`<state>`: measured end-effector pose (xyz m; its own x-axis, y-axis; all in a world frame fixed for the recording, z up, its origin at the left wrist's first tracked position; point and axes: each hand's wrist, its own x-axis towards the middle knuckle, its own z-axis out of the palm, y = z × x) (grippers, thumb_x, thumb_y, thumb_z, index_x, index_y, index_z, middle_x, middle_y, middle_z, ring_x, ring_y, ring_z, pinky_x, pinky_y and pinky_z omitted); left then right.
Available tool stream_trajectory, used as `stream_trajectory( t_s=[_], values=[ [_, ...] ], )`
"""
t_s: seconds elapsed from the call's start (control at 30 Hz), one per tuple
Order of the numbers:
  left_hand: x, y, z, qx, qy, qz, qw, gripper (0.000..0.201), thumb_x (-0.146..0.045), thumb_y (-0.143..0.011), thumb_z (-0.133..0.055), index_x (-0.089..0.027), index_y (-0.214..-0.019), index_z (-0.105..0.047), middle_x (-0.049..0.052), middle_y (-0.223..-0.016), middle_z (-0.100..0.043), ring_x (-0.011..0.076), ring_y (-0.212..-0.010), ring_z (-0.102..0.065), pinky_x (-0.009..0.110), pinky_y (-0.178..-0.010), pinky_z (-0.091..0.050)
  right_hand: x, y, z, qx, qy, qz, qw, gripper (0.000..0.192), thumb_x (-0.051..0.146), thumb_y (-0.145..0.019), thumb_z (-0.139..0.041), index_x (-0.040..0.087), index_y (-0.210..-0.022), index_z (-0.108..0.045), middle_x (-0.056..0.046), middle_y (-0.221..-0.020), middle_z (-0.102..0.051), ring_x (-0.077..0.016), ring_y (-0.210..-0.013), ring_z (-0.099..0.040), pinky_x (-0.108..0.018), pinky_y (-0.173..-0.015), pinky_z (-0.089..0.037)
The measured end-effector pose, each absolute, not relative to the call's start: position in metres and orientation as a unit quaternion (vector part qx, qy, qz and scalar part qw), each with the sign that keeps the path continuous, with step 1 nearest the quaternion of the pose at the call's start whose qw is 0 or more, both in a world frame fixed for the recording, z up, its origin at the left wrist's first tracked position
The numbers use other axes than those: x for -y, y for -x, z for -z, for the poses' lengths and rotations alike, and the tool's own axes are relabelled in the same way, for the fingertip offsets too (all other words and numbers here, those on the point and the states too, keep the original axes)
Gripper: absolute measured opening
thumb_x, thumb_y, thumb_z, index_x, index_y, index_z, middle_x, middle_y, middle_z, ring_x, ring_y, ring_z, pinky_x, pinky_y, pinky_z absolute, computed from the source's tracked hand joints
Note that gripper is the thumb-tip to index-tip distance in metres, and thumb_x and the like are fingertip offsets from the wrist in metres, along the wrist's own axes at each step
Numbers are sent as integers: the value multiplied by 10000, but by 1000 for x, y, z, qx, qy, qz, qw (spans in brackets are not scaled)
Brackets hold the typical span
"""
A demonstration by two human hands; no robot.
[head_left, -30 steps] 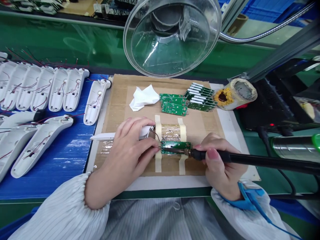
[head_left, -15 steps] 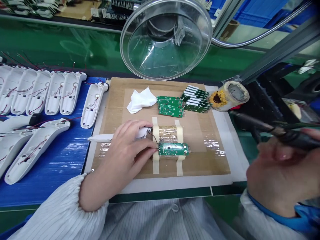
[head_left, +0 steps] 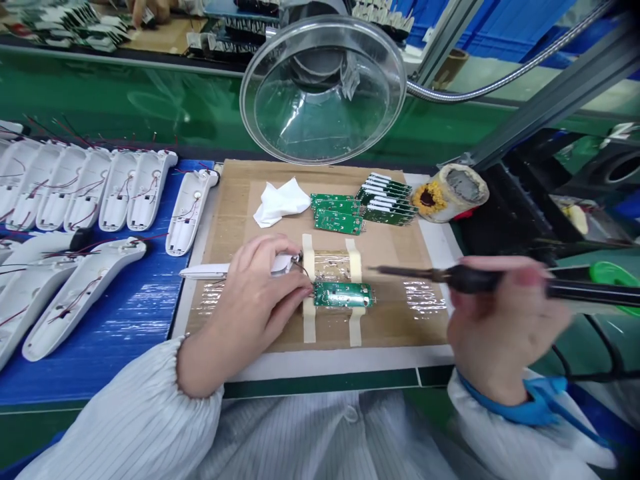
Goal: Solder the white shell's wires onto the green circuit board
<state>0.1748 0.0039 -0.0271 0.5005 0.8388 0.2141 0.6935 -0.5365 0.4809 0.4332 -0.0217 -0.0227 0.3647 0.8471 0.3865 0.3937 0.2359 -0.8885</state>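
Head view: soldering iron [head_left: 475, 279] apart from the circuit board [head_left: 343, 294], left hand [head_left: 255, 290] pinched at the board's end

Head camera: a cardboard sheet [head_left: 395, 330] lies over white backing on a green bench, with a blue mat [head_left: 150, 320] to its left carrying rows of white housings [head_left: 143, 193] with thin red and dark leads. On the cardboard, the circuit board lies flat across two strips of masking tape [head_left: 309, 325], near the middle. Behind it are a crumpled white cloth [head_left: 281, 201], loose green boards [head_left: 336, 220] and a slanted stack of boards [head_left: 387, 200]; a round holder with a yellow sponge [head_left: 429, 199] stands to their right. A clear hood [head_left: 325, 133] hangs above, beside a metal hose [head_left: 460, 97]. Beyond the green partition, part of another person's hand [head_left: 153, 10] shows.

The left hand comes in low, palm down, fingers curled over a white housing [head_left: 207, 271]; its thumb and forefinger are together on a dark wire [head_left: 302, 267] at the board's left end. The right hand [head_left: 505, 327], somewhat blurred, is closed around the iron's handle, right of the cardboard. The tip points left, near the board without touching it. A blue strap [head_left: 537, 400] circles the right wrist.
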Motion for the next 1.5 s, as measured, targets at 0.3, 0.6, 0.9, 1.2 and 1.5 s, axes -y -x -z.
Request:
stream_trajectory(
  t_s=[0.3,0.6,0.9,1.2,1.5],
  values=[
    [-8,-176,16,-461,-850,-145,208,215,-247,-963,-468,-233,-896,-671,48,-1318,-442,244,-1317,-364,425,-1048,-341,27,-411,41,643,530,-292,469,121,235,-934,-562,262,-950,-680,32,-820,-646,-58,-574,-544,-208,-567,-479],
    [-11,-179,8,-472,-839,-121,243,195,-214,-935,-474,-216,-853,-651,48,-1251,-469,237,-1213,-430,429,-983,-382,27,-412,29,684,494,-315,434,114,206,-914,-577,239,-968,-672,32,-704,-601,-80,-631,-572,-223,-571,-454],
    [-11,-179,8,-471,-840,-121,241,194,-214,-934,-474,-219,-839,-643,39,-1244,-480,231,-1210,-438,425,-956,-384,29,-413,23,631,533,-232,513,139,236,-922,-547,227,-862,-672,14,-753,-641,-92,-531,-528,-253,-505,-448],
    [-13,-181,9,-476,-840,-109,236,188,-216,-926,-474,-213,-851,-647,51,-1209,-497,243,-1152,-465,433,-932,-396,29,-411,28,672,515,-314,430,124,226,-914,-574,267,-982,-669,32,-763,-623,-87,-659,-582,-231,-616,-476],
    [-13,-181,8,-484,-835,-103,242,211,-219,-927,-462,-205,-815,-641,60,-1155,-521,240,-1098,-483,431,-891,-406,23,-417,12,597,556,-156,557,157,314,-917,-590,213,-850,-689,1,-704,-612,-80,-477,-491,-255,-411,-350]
  ],
)
